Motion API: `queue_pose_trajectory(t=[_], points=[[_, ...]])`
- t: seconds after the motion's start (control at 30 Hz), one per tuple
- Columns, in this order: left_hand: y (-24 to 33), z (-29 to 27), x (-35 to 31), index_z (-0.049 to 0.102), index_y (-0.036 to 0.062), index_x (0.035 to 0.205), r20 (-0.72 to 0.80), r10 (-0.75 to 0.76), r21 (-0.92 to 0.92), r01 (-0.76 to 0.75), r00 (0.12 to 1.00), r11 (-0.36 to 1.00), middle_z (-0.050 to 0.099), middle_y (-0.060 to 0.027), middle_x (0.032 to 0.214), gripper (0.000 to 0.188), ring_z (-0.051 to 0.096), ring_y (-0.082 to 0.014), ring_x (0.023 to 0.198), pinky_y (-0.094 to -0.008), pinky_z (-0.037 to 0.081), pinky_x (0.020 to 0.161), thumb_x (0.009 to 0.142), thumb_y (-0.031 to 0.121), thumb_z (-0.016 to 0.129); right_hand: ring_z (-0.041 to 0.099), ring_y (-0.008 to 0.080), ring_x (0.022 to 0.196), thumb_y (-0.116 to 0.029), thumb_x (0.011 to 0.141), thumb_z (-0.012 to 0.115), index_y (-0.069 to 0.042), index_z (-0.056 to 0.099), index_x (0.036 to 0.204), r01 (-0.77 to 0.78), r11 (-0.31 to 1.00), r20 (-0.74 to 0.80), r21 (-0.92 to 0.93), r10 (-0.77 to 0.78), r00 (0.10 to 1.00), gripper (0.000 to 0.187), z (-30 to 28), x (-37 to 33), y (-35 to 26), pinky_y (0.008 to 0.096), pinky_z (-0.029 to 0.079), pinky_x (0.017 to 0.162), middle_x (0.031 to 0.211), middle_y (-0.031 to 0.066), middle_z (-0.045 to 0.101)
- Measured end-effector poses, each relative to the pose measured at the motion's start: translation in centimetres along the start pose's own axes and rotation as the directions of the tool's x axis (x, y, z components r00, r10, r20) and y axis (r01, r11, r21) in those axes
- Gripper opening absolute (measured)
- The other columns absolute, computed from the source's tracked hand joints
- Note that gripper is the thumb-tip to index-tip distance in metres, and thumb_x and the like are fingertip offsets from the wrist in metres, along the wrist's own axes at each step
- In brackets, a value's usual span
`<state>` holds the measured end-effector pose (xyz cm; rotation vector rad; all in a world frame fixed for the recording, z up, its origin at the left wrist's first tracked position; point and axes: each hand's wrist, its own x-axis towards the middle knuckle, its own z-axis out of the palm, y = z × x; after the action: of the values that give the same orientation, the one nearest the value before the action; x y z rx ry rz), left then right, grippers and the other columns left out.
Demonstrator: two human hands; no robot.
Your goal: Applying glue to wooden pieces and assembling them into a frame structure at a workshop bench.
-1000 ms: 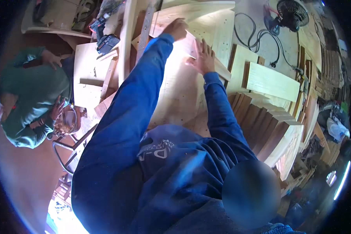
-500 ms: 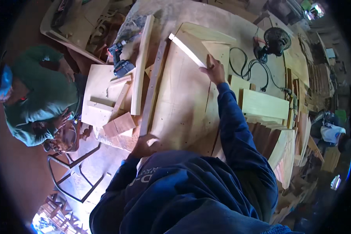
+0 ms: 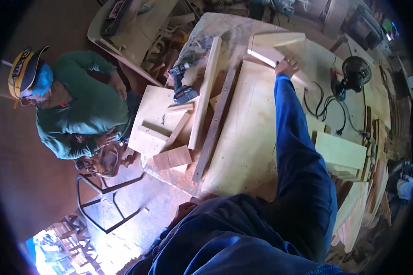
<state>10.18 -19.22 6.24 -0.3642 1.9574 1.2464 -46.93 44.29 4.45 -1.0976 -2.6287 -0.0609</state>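
At the far side of the workbench, my right hand (image 3: 287, 67) is on a wooden board (image 3: 264, 56) with a brightly lit edge. My fingers close over that edge, and the board's right end is smeared by motion. It lies beside another pale board (image 3: 282, 38). Under my outstretched right arm is a large pale wooden panel (image 3: 238, 123) with a long dark wooden bar (image 3: 218, 121) along its left side. My left hand (image 3: 184, 211) is low at the bench's near edge; its fingers are mostly hidden, and whether it holds anything does not show.
A cordless drill (image 3: 182, 86) lies left of a long pale rail (image 3: 206, 91), near small wood offcuts (image 3: 172, 158). At the right stand a small black fan (image 3: 355, 74), its cable (image 3: 323, 107) and stacked boards (image 3: 339, 149). A person in green (image 3: 85, 101) sits at the left, by a metal frame (image 3: 110, 201).
My right hand has reached farther out with the board, which now lies flatter at the far side. My left hand has left the dark bar's near end and dropped toward my body. The view has shifted.
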Motion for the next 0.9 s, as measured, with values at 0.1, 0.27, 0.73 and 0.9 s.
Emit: queue_pose_trajectory(t=[0.1,0.27,0.73,0.9], points=[[-4.8,-1.4,-2.8,0.078,0.0013,0.113,-0.078,-0.136,0.024,0.138,0.988,0.990,0.079,-0.0139,0.110,0.031,0.072,-0.0200,0.100,-0.0350,0.057,0.093,0.102,0.028,0.068,0.040,0.0446,0.149,-0.051,0.090,0.073,-0.017,0.051,0.154,0.064,0.986,0.034,0.153,-0.070,0.997,0.076,0.7,-3.8,-1.2,0.0644,0.032,0.121,0.163,0.0207,0.042],[-6.7,-5.4,-5.5,0.078,0.0027,0.112,-0.145,-0.218,0.086,0.232,0.965,0.969,0.079,-0.0146,0.109,0.030,0.072,-0.0220,0.101,-0.0363,0.057,0.093,0.099,0.028,0.070,0.047,0.0464,0.140,-0.016,0.081,0.077,-0.002,0.068,0.127,0.114,0.718,-0.138,0.687,-0.026,0.990,0.049,-0.1,-23.2,3.3,0.0519,0.039,0.119,0.150,0.0319,0.049],[23.1,-33.8,5.8,0.077,0.0067,0.111,-0.304,0.473,0.474,-0.299,0.827,0.828,0.078,-0.0163,0.109,0.029,0.073,-0.0277,0.103,-0.0398,0.057,0.094,0.091,0.028,0.074,0.057,0.0398,0.129,0.002,0.084,0.068,-0.007,0.059,0.132,0.213,0.591,-0.185,0.778,-0.109,0.977,0.049,-28.7,-46.0,20.2,0.0484,0.050,0.107,0.143,0.0193,0.054],[20.3,-32.9,10.4,0.077,0.0081,0.110,-0.143,0.441,0.548,-0.300,0.886,0.781,0.078,-0.0170,0.109,0.029,0.073,-0.0298,0.103,-0.0411,0.057,0.094,0.088,0.028,0.075,0.047,0.0448,0.140,-0.014,0.081,0.081,-0.012,0.057,0.142,0.061,0.930,-0.321,0.363,0.064,0.945,0.065,-43.9,-49.2,26.9,0.0564,0.039,0.118,0.152,0.0198,0.049]])
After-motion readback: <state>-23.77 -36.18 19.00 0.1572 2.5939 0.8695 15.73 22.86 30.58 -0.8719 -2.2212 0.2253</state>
